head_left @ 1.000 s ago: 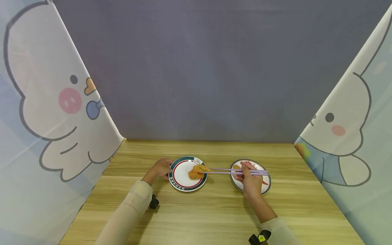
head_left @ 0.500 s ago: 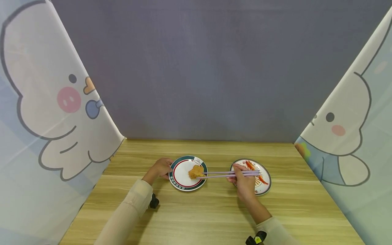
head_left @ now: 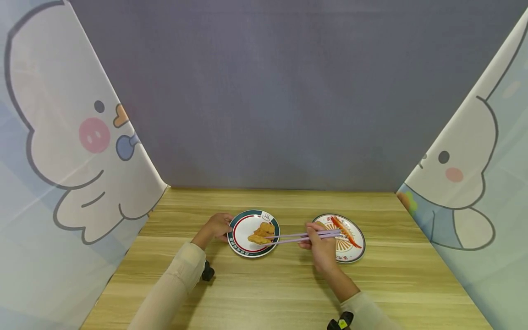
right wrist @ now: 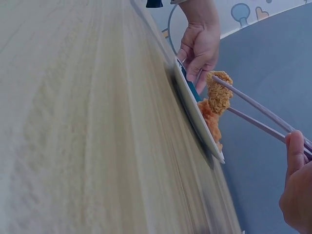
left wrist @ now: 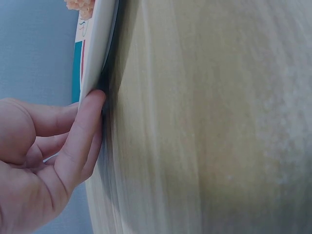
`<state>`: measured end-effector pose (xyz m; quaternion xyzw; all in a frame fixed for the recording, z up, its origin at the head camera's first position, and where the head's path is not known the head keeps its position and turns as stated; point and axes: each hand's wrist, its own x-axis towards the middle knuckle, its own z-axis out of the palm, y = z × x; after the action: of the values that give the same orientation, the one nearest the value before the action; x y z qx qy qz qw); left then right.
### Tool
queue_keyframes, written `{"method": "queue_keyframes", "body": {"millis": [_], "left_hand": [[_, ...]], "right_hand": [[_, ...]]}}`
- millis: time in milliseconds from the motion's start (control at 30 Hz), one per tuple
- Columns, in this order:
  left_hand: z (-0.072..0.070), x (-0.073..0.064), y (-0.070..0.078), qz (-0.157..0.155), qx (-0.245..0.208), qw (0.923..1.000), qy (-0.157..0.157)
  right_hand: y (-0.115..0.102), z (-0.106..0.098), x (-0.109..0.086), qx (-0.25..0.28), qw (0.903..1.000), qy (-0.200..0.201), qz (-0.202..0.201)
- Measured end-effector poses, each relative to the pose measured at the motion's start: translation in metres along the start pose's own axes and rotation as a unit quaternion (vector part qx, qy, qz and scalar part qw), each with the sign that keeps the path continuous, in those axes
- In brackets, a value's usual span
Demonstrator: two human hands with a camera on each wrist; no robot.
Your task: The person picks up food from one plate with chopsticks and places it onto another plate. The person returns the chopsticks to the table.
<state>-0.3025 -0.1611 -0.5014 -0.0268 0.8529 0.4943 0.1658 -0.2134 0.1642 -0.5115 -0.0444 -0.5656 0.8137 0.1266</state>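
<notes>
In the head view my left hand (head_left: 218, 224) pinches the left rim of a white plate (head_left: 246, 228) with a green-and-red border. The left wrist view shows thumb and fingers at its edge (left wrist: 92, 63). My right hand (head_left: 322, 250) grips a pair of pale purple chopsticks (head_left: 329, 234), pointing left over that plate. Their tips are spread around a golden fried chicken piece (right wrist: 219, 92). A second, more orange fried piece (right wrist: 210, 122) lies on the plate, overlapped by the first in the right wrist view.
A second white plate (head_left: 358, 228) with a dark rim and printed pattern stands behind my right hand, which covers part of it. A long red-orange shape (head_left: 345, 231) runs across it. Cartoon-printed cloth panels (head_left: 95, 192) flank the wooden table (head_left: 264, 293); a grey cloth (head_left: 264, 101) hangs behind.
My right hand has moved left with the chopsticks, uncovering more of the right plate. The fried chicken piece at their tips has shifted left and toward me. The left hand has stayed on the rim.
</notes>
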Motion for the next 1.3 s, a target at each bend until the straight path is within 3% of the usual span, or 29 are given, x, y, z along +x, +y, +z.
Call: {"method": "queue_keyframes", "body": {"millis": [400,667,933,1300], "left_hand": [[-0.0007,-0.0003,-0.0001,-0.001,-0.001,1.0000,0.001],[-0.0036,-0.0022,0.0003,0.016,0.005,0.9998,-0.015],[-0.0008,0.0017,-0.0023,0.002,0.005,1.0000,-0.003],[-0.0011,0.0004,-0.0018,0.010,0.006,0.9999,-0.001]], "right_hand": [[0.0058,0.0052,-0.0035,-0.035,0.9992,-0.020,0.004],[0.0068,0.0054,-0.0059,-0.055,0.9977,-0.040,0.003],[0.0077,0.0040,-0.0068,-0.046,0.9973,-0.056,0.007],[0.0025,0.0015,-0.0070,-0.034,0.9978,-0.057,0.005]]}}
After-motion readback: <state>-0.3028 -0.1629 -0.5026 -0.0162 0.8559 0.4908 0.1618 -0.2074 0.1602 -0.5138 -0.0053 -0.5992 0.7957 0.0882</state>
